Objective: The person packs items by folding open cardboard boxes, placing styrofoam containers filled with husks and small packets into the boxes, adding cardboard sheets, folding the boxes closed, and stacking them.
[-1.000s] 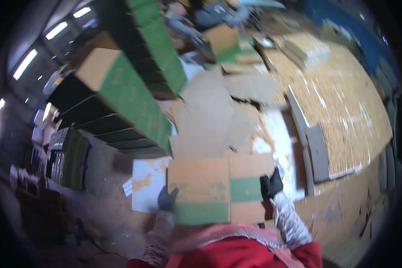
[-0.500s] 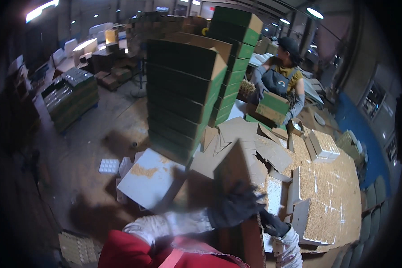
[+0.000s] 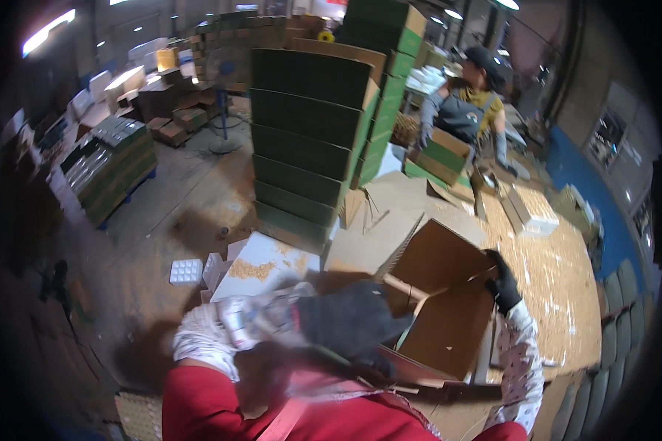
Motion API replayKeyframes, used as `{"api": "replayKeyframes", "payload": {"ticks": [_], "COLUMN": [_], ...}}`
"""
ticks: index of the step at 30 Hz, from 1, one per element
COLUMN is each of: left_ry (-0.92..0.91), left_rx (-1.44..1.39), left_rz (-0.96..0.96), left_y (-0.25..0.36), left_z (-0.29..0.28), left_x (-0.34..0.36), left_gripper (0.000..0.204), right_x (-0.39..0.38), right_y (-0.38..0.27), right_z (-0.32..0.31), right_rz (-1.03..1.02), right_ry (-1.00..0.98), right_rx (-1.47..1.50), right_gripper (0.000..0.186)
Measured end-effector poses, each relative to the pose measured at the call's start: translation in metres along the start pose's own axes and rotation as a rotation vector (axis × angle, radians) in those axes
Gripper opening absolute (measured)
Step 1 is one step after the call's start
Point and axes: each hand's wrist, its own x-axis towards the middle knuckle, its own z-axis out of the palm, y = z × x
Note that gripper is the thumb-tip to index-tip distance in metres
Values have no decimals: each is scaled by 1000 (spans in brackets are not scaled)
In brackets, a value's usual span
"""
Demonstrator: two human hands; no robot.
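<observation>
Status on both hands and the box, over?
Right hand gripping open cardboard box at right rim. Left hand blurred at its left side, contact unclear, blocking view of part. Flat cardboard just beyond.

A dim, warehouse-like workshop with a scuffed grey-brown floor [image 3: 173, 180], marked by tan patches and darker areas of shade. At the upper left, a long strip light [image 3: 48, 33] glows brightly; at the upper right, round white pendant lamps [image 3: 454, 13] hang at the picture's top edge. Along the right side, a grey wall [image 3: 621, 95] has a dark-framed window [image 3: 608, 137], with a blue panel [image 3: 587, 180] running low beside it. Toward the back left stands a pedestal fan [image 3: 223, 114] with a round base.
</observation>
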Motion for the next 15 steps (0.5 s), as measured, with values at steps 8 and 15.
{"api": "replayKeyframes", "payload": {"ticks": [8, 15], "left_ry": [48, 204], "left_rx": [271, 43], "left_rz": [-244, -150], "left_y": [-63, -84], "left_z": [116, 23], "left_x": [20, 38], "left_gripper": [81, 52], "right_x": [-11, 18], "right_y": [-82, -59], "right_z": [30, 123], "right_rz": [-302, -276], "right_ry": [-452, 17], "right_rx": [-319, -181], "right_gripper": [21, 29]}}
